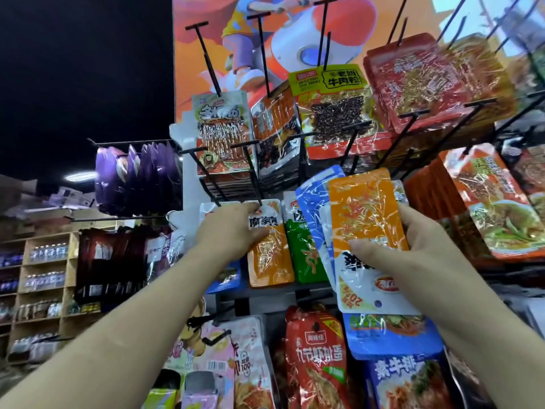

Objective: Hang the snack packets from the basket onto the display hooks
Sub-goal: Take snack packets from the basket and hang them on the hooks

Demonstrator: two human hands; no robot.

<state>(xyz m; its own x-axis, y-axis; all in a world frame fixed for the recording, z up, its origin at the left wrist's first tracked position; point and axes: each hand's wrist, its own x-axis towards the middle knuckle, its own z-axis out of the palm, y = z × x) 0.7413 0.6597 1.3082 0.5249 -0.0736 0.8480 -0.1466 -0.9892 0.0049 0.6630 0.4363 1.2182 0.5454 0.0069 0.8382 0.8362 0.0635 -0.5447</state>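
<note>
My right hand (413, 243) grips a small stack of snack packets held upside down, an orange packet (364, 214) in front and a blue packet (312, 199) behind it. My left hand (233, 228) reaches to an orange packet (269, 255) hanging on a black display hook (250, 172), its fingers pinching the packet's white top at the hook. A green packet (300, 252) hangs right beside it. The basket is out of view.
Black hooks (206, 57) jut out above, several bare at their tips. More packets hang above (336, 107), at the right (498, 211) and below (315, 358). Purple packets (132, 178) hang on the left. Wooden shelves with bottles (44, 278) stand far left.
</note>
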